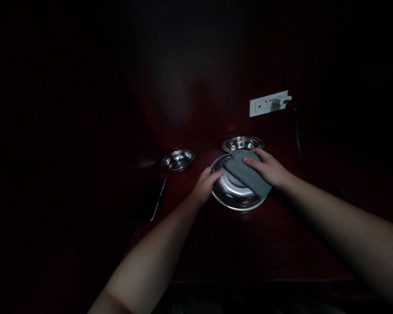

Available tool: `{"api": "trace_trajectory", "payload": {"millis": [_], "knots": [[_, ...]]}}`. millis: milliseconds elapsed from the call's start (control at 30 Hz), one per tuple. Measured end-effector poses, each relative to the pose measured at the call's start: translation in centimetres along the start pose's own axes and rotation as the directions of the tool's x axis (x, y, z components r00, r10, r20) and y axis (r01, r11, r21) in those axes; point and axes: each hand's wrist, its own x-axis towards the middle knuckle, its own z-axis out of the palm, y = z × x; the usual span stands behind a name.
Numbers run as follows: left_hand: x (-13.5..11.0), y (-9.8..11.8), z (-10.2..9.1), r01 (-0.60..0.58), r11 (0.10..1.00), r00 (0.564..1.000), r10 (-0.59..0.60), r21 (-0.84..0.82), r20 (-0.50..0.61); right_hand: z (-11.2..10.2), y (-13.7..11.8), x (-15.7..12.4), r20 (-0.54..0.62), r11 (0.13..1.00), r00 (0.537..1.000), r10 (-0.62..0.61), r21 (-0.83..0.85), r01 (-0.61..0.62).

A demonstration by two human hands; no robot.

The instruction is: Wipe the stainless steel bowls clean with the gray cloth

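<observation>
A shiny metal bowl (237,198) is tilted above the dark red tabletop, its hollow side toward me. My left hand (205,185) grips its left rim, thumb on the inside and the other fingers mostly hidden behind. In my right hand (265,168) is a folded grey-green cloth (249,172), pinched between the thumb and fingers. The cloth lies against the upper right part of the bowl and covers some of its inside. Just behind the held bowl stand what look like stacked metal bowls (243,143), partly hidden by the cloth and hand.
Another metal bowl (178,161) sits at the left on the dark red table (249,244). A phone (149,200) lies nearer on the left. On the back wall, a white socket plate (262,106) holds a plug with a dark cable (298,135) running down to the right.
</observation>
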Motion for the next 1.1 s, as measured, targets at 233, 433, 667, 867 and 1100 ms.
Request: {"api": "trace_trajectory", "payload": {"millis": [233,433,667,867,1100], "knots": [[0.33,-0.37,-0.46,0.015,1.000,1.000,-0.015,0.011,-0.016,0.07,0.11,0.05,0.020,1.000,1.000,0.011,0.000,-0.011],[0.49,-0.66,-0.62,0.012,1.000,1.000,-0.012,0.011,-0.023,0.05,-0.24,-0.03,0.018,1.000,1.000,0.000,-0.010,0.001],[0.54,-0.60,-0.64,0.007,1.000,0.999,-0.006,0.029,-0.036,0.07,-0.13,-0.04,0.022,1.000,1.000,0.000,0.009,0.000],[0.33,-0.30,-0.51,-0.002,0.998,0.999,0.005,0.056,-0.042,0.12,0.08,-0.04,0.037,0.999,0.999,0.004,0.038,-0.006],[0.30,-0.29,-0.41,-0.016,0.998,0.999,0.018,0.064,-0.030,0.15,-0.05,-0.08,0.047,0.998,0.999,0.022,0.061,-0.025]]}}
